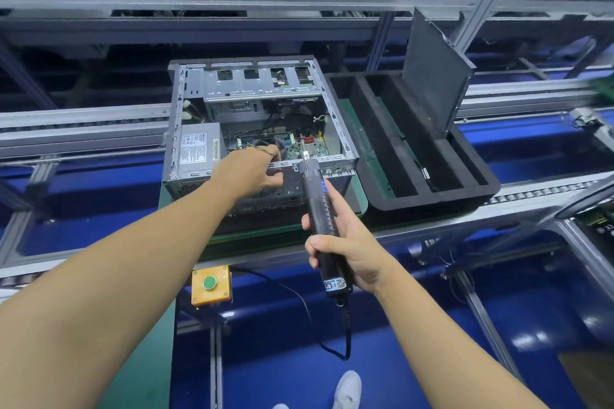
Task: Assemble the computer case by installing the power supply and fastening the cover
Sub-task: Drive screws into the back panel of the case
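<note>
An open computer case (334, 129) lies on its side on a green pallet, its interior showing a motherboard (307, 144) and drive bays. The grey power supply (198, 151) sits in the near left corner of the case. My left hand (249, 173) reaches over the case's near rear edge with curled fingers; whether it pinches something small I cannot tell. My right hand (345, 239) grips a black electric screwdriver (317, 206), its tip pointing at the rear edge of the case beside my left hand. The dark cover panel (435, 73) leans upright to the right.
A black foam tray (432, 189) with long slots lies right of the case on the conveyor rails. A yellow box with a green button (210, 284) is mounted below the line's near rail. The screwdriver's cable (345, 335) hangs down. A white shoe (347, 388) stands on the blue floor.
</note>
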`<state>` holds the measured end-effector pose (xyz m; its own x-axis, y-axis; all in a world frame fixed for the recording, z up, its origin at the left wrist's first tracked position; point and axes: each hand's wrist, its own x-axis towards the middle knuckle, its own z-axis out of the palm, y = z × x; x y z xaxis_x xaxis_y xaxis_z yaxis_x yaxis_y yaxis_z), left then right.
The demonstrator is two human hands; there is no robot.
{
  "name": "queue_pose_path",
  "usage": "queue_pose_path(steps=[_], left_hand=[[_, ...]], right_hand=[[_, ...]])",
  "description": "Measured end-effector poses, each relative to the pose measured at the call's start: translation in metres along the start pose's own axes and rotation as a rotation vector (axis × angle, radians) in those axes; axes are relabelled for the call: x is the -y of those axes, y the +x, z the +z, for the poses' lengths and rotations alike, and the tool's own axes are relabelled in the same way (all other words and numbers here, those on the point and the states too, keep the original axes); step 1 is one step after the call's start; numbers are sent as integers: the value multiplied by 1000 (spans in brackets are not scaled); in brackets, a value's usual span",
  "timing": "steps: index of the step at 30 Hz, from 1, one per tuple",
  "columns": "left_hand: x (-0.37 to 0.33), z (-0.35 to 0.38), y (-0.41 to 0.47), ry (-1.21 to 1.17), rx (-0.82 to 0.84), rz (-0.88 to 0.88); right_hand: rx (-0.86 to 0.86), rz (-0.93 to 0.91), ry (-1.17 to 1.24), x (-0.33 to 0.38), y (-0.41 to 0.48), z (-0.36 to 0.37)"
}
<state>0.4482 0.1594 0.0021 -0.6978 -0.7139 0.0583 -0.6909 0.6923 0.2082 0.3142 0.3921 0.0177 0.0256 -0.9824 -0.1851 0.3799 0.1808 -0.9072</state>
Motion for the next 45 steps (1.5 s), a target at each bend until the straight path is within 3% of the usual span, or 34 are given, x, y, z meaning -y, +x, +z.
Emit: queue_pose_path(steps=[25,45], left_hand=[[0,7,-2,97,-143,11],[3,5,-1,12,-100,10]], right_hand=[[-26,5,41,-20,-6,2],[-30,5,40,-22,-9,7]])
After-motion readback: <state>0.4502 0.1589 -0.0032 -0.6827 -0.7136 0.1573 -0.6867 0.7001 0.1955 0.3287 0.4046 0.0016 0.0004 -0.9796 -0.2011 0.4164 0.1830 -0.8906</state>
